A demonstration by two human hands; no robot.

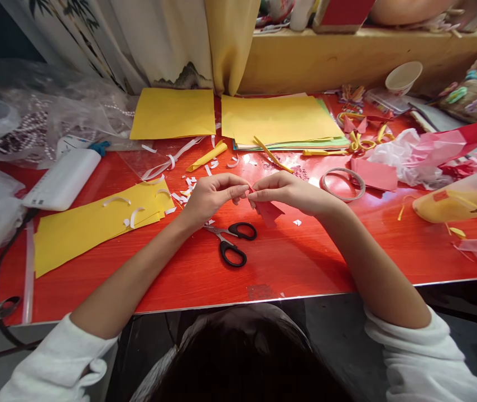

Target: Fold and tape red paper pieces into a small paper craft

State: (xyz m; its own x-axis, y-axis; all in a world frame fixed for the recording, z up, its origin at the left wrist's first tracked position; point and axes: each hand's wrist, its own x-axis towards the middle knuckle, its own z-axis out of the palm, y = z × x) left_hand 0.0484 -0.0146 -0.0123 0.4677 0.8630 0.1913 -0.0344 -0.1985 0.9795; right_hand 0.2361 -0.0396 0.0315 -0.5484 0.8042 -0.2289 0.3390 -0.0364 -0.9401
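Between my two hands, above the middle of the red table (305,262), is a small piece of red paper (268,212) that looks folded. My left hand (217,195) pinches its left tip between thumb and fingers. Close against it, my right hand (282,192) grips the paper from above, and its fingers hide part of the sheet. Just below the hands lie scissors (236,243) with black handles, their blades partly hidden by my left wrist. White paper scraps (183,195) are scattered beside my left hand.
Yellow sheets (175,114) and a coloured paper stack (280,120) lie at the back. Yellow strips (96,229) and a white bottle (64,178) are on the left. At right are a tape roll (342,185), red paper squares (375,174) and a clear container (459,195).
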